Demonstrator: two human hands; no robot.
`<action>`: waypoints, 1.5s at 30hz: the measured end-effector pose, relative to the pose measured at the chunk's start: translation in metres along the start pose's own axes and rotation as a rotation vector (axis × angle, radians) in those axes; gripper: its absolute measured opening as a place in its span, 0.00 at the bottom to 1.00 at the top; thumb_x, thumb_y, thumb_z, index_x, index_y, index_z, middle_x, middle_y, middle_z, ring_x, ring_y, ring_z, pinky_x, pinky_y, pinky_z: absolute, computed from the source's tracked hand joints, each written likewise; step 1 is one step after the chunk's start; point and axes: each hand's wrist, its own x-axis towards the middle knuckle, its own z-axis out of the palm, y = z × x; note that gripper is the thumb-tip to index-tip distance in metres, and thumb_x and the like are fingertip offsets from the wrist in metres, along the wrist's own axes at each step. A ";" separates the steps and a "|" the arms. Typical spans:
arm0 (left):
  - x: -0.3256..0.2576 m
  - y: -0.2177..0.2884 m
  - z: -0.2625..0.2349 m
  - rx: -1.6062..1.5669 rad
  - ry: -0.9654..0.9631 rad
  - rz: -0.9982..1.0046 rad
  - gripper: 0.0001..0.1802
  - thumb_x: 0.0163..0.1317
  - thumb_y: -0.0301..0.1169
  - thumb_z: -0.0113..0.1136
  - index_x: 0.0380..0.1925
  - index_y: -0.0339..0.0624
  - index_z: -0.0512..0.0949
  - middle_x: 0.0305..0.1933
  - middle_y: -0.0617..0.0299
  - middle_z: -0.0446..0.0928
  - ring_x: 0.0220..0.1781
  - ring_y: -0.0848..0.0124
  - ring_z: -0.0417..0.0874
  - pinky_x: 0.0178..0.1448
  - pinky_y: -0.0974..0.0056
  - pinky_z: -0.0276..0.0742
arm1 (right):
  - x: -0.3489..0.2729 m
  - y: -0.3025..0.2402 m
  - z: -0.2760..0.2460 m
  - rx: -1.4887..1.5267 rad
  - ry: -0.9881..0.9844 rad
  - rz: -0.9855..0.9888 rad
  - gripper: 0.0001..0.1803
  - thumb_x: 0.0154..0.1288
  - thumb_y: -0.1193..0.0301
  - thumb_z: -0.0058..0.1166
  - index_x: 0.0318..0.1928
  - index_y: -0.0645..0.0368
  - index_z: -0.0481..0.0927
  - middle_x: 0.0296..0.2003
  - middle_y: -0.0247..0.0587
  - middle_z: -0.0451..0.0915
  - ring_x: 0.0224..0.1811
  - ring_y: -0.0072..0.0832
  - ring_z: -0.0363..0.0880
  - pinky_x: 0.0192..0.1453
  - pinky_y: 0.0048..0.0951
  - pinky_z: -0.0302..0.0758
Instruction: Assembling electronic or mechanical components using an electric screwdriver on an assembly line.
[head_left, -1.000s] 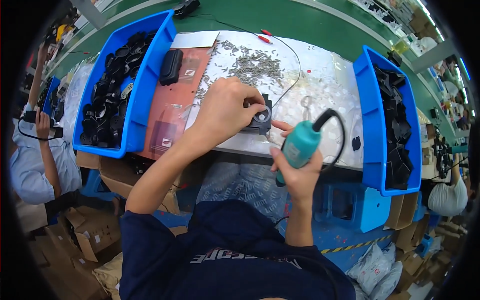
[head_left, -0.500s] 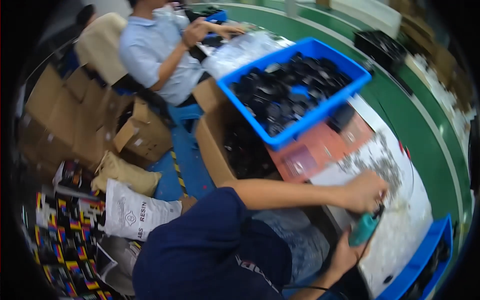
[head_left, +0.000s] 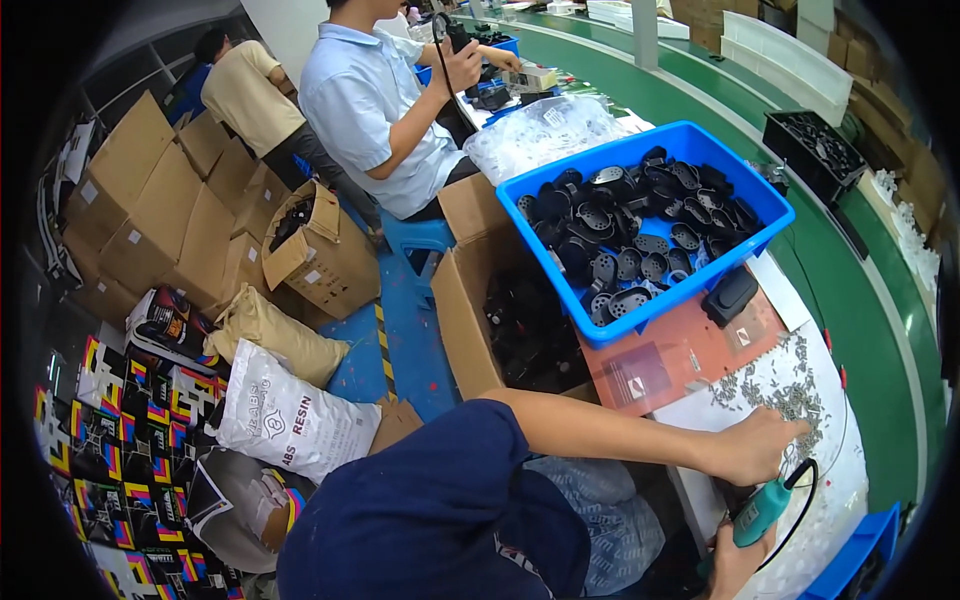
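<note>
The teal electric screwdriver (head_left: 762, 512) is in my right hand (head_left: 738, 562), whose fingers are closed around its body beside the near edge of the white worktop (head_left: 842, 492). It has a smooth, rounded casing with a pale printed mark on the side (too small for me to make out on this feed), and a black cord (head_left: 815, 492) loops from its upper end. My left hand (head_left: 752, 445) is just beyond it, half curled with the forefinger stretched into a loose scatter of small grey metal screws (head_left: 792, 395); I cannot tell whether its fingertips pinch one.

Next to the screws lies a salmon-coloured sheet (head_left: 715, 366) with dark rectangular patches bearing pale emblems, and a black rounded case (head_left: 730, 297) rests near its far side. Behind stands a blue crate (head_left: 690, 299) of black perforated covers (head_left: 628, 301); a second blue crate (head_left: 858, 562) is partly in view at lower right.

Farther out I get more print: a white sack (head_left: 335, 430) with bold dark lettering and a round emblem, black printed cartons (head_left: 130, 490) with magenta, yellow and cyan stripes, and translucent plastic bags (head_left: 605, 525) repeating white lettering below the worktop.
</note>
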 end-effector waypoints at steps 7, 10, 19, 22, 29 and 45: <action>0.001 -0.019 -0.017 -0.120 -0.080 0.173 0.31 0.55 0.27 0.55 0.61 0.33 0.63 0.15 0.46 0.72 0.19 0.51 0.78 0.26 0.55 0.74 | -0.002 -0.040 0.006 -0.297 -0.016 -0.231 0.36 0.42 0.75 0.54 0.59 0.64 0.71 0.35 0.51 0.79 0.32 0.42 0.77 0.45 0.35 0.74; 0.001 0.009 -0.030 -0.053 -0.060 -0.100 0.28 0.59 0.29 0.52 0.60 0.36 0.64 0.15 0.43 0.73 0.21 0.46 0.79 0.28 0.50 0.75 | -0.006 -0.060 0.019 -0.254 -0.005 -0.421 0.35 0.39 0.79 0.53 0.56 0.65 0.73 0.35 0.53 0.80 0.31 0.45 0.78 0.44 0.32 0.75; 0.012 0.018 -0.086 0.027 0.125 0.066 0.17 0.57 0.31 0.59 0.47 0.39 0.78 0.37 0.52 0.83 0.41 0.61 0.85 0.50 0.61 0.76 | -0.040 -0.033 0.005 0.176 0.105 -0.321 0.19 0.41 0.82 0.60 0.38 0.64 0.72 0.57 0.61 0.72 0.26 0.31 0.81 0.30 0.30 0.79; 0.043 0.004 -0.179 0.335 0.104 -0.042 0.14 0.55 0.30 0.60 0.42 0.41 0.81 0.39 0.51 0.83 0.42 0.61 0.85 0.49 0.63 0.77 | -0.059 -0.029 -0.016 0.513 0.252 -0.291 0.23 0.47 0.82 0.59 0.44 0.63 0.65 0.46 0.61 0.75 0.19 0.26 0.76 0.21 0.21 0.75; 0.030 -0.107 -0.323 1.079 -0.389 -0.265 0.15 0.44 0.24 0.62 0.35 0.43 0.84 0.37 0.53 0.83 0.41 0.56 0.84 0.47 0.57 0.79 | -0.062 -0.025 -0.014 0.786 0.400 -0.353 0.20 0.50 0.82 0.53 0.45 0.64 0.63 0.27 0.49 0.72 0.13 0.26 0.68 0.18 0.21 0.70; 0.019 0.030 -0.090 0.466 -0.244 0.940 0.12 0.50 0.22 0.59 0.37 0.35 0.78 0.41 0.53 0.81 0.44 0.60 0.84 0.45 0.62 0.84 | -0.074 -0.023 -0.007 0.773 0.434 -0.392 0.22 0.51 0.85 0.53 0.47 0.66 0.63 0.33 0.56 0.76 0.16 0.27 0.73 0.21 0.22 0.72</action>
